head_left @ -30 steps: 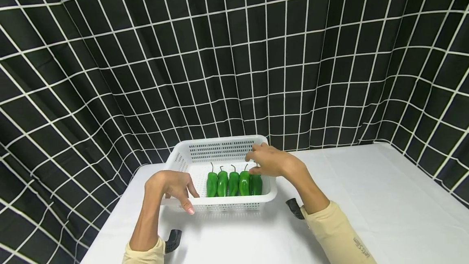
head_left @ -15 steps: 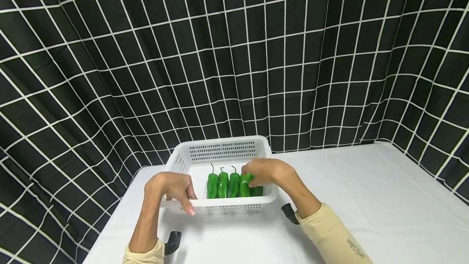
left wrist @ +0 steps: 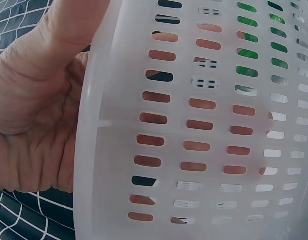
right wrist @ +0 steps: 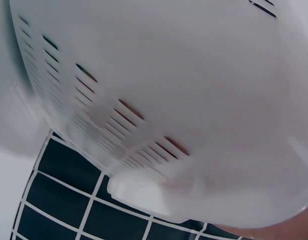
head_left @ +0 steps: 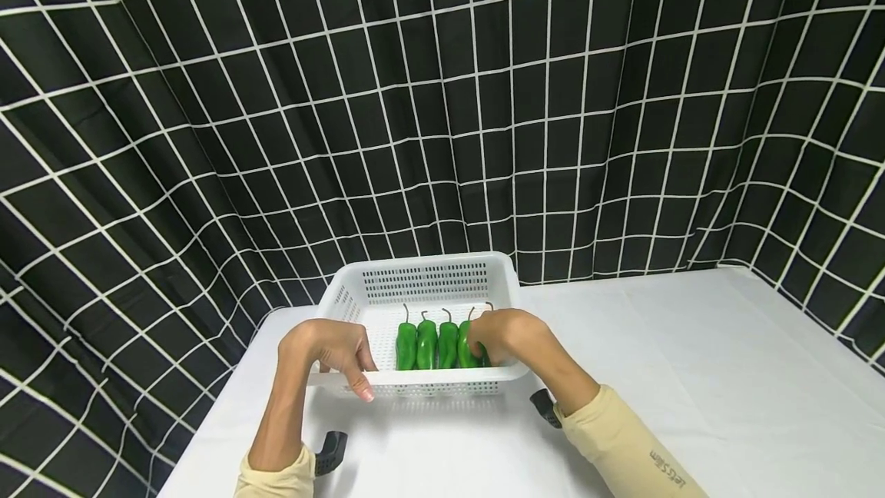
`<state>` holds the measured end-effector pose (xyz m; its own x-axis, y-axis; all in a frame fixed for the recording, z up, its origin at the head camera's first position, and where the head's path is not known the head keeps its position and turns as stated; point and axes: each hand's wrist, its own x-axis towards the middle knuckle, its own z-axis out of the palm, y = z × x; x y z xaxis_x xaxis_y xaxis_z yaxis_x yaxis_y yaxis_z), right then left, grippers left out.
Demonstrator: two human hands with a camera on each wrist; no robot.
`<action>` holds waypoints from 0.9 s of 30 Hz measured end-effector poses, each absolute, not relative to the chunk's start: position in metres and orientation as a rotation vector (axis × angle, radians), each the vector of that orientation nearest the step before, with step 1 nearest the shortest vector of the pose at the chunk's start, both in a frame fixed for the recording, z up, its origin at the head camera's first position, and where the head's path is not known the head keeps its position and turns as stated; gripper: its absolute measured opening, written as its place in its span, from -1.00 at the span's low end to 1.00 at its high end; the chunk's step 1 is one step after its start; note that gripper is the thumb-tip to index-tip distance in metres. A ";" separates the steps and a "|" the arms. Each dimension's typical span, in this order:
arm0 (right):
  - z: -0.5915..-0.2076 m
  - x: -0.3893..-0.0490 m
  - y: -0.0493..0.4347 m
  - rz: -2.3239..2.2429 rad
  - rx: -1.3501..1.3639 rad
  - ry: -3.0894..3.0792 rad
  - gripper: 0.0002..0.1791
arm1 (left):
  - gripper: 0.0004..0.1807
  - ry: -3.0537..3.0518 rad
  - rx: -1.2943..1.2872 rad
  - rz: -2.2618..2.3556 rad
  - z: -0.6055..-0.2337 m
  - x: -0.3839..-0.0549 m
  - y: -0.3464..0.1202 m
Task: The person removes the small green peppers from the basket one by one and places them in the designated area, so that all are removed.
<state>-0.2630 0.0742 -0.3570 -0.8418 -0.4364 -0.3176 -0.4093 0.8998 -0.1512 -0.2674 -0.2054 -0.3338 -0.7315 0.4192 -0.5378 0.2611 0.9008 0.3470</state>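
A white slotted plastic basket stands on the table, with several green peppers lying side by side in it, stems pointing away. My left hand grips the basket's front wall near its left corner, thumb outside and fingers inside; those fingers show through the slots in the left wrist view. Over the right end of the row, my right hand reaches into the basket with curled fingers around the rightmost pepper, mostly hiding it. In the right wrist view the basket wall covers nearly all of that hand.
A white cloth covers the table. Behind and at both sides hangs a black curtain with a white grid. A black wrist mount sits at the left sleeve, another at the right.
My right hand has come down from above the peppers onto the rightmost one, lower in the basket. The left hand keeps its hold on the front wall. The head view has shifted slightly.
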 end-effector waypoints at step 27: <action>-0.374 -0.267 0.067 0.004 -0.695 2.864 -0.66 | -0.70 2.423 0.512 0.332 -0.334 -0.268 -0.206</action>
